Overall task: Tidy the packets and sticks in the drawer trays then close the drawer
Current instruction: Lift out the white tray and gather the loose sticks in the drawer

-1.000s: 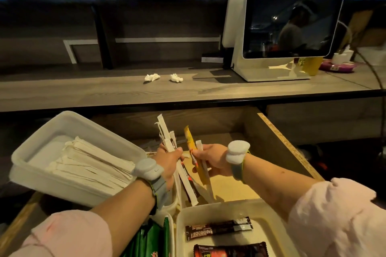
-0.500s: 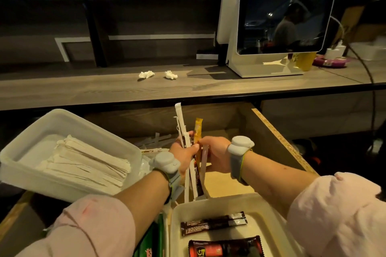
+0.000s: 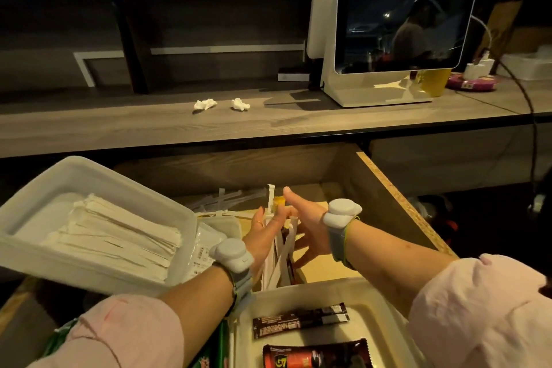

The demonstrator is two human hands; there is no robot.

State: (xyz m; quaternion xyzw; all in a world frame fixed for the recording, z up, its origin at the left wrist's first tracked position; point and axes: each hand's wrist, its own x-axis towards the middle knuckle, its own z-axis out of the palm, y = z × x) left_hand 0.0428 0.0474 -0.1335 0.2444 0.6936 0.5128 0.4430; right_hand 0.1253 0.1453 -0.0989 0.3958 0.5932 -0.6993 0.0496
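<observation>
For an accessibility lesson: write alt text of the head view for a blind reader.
The left hand and right hand press a bundle of sticks together in an open drawer; a left tray holds paper sticks, a near tray dark packets.

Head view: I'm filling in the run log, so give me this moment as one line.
phase: gathering sticks | left hand: flat on stick bundle | right hand: flat on its other side | bundle: roughly upright in drawer | drawer: open

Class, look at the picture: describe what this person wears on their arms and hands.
Pale pink sleeves, rolled up the forearms: left sleeve, right sleeve. Each wrist carries a rounded pale grey device on a grey strap: left device, right device; the right strap has a yellow-green edge. The left hand wears a thin ring.
</observation>
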